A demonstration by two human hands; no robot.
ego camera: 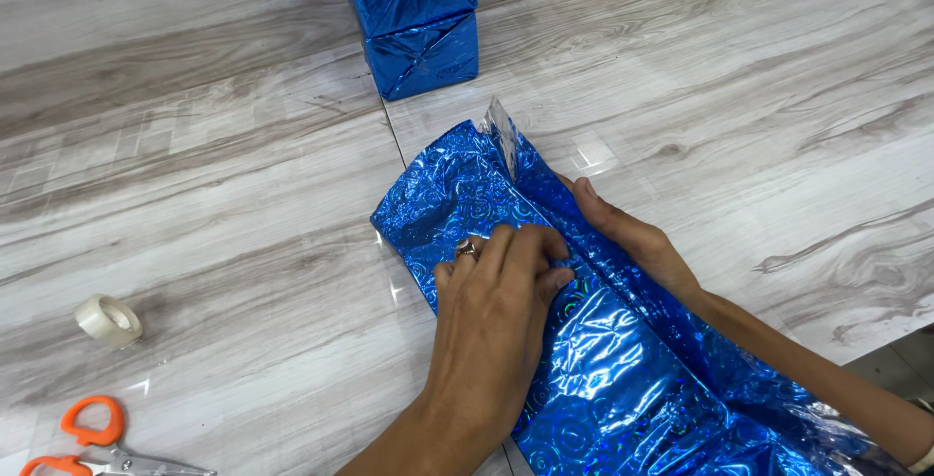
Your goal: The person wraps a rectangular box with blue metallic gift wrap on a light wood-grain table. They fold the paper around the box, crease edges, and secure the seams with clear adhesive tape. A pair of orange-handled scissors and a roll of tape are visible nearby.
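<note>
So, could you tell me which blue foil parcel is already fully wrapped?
The far parcel at the top edge; the near one lies under both hands, its foil loose.

The wrapping foil (pixel 603 359) is shiny metallic blue, crinkled, with a swirling holographic pattern that catches the light; its turned-up corner shows a silvery underside. Beyond the foil, the wrapped box (pixel 420 19) has the same glossy blue skin, creased in folds. The surface (pixel 214 175) under the foil looks like grey woodgrain laminate, smooth and reflective. Left of the foil lie a translucent plastic tape roll (pixel 108 321) and scissors (pixel 92 442) with matt orange plastic handles and bright metal blades.
</note>
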